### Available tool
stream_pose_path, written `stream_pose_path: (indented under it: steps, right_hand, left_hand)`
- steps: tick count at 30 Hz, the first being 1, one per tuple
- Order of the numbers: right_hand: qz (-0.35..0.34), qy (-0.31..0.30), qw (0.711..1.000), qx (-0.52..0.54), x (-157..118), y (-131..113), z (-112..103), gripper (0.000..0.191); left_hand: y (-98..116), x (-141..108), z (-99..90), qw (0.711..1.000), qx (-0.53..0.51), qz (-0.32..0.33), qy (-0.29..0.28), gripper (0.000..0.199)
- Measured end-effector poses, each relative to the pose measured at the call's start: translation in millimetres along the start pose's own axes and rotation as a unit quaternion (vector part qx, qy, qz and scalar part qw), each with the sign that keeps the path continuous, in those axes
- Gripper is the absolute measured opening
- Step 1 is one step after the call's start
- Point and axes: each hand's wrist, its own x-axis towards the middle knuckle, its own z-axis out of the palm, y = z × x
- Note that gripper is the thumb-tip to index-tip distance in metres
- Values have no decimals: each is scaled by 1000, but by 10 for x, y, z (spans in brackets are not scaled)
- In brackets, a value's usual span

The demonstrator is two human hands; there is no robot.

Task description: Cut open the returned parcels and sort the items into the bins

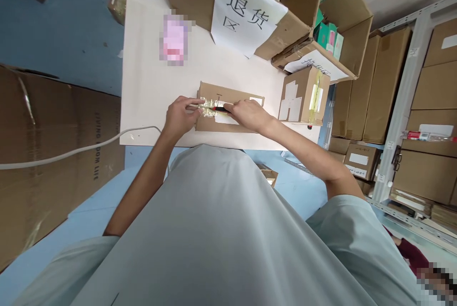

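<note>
White worktop (143, 82) among stacked cartons: both hands at a taped cardboard box.
The box (210, 125) lies near the worktop's front edge; the right hand (246, 113) is closed round a black-and-red tool (220, 109), probably a cutter, at the clear tape (210, 102). The left hand's (180, 115) fingertips meet the taped end, their hold unclear. Such work calls for a steady box and clear fingers. Legible: "退货区" on a paper sign (246, 37); "LIVING ROOM LIFE" on a large carton (78, 130).
</note>
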Motion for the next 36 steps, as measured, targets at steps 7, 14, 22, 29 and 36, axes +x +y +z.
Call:
stream_pose_path:
  steps: [7, 14, 22, 29, 36]
  right_hand:
    - [51, -11, 999, -16, -532, 717, 318, 41]
    - [96, -2, 995, 7, -1085, 1329, 725, 36]
    - [101, 50, 984, 137, -991, 1603, 1536, 38]
    - [48, 116, 964, 236, -902, 1692, 2016, 42]
    - [7, 173, 942, 286, -879, 1769, 2261, 49]
  left_hand:
    - [7, -37, 17, 999, 23, -16, 24, 34]
    - [167, -83, 150, 997, 37, -39, 58, 35]
    - [310, -137, 317, 985, 108, -89, 99, 39]
    - [374, -194, 533, 963, 208, -77, 151, 36]
    - [518, -200, 994, 950, 294, 72, 83, 65]
